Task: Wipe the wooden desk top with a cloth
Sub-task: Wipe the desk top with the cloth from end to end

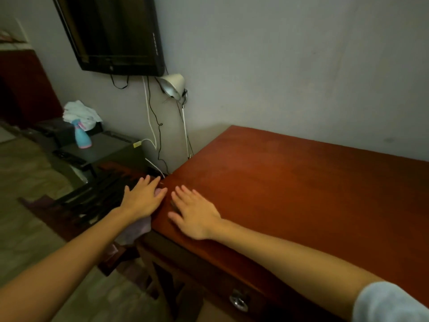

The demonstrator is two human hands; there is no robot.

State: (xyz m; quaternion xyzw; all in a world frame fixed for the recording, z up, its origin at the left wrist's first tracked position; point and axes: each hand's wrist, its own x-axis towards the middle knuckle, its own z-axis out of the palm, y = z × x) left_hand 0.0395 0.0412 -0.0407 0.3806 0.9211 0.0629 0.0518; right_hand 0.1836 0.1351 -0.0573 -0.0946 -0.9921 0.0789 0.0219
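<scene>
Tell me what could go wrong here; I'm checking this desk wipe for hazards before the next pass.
1. The cloth under the left hand hangs off the desk edge, so it could slip down and miss the top.
2. That hand works at the corner beside the loose cables and the lamp; a wide stroke could snag them.
3. The right hand lies flat on the wood and may leave smudges.

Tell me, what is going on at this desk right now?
A person is wiping a reddish wooden desk top. The left hand presses a pale pink cloth against the desk's left edge, and the cloth hangs down over the side. The right hand lies flat and open on the wood close beside it. Off to the left, a blue spray bottle stands on a dark unit, untouched.
</scene>
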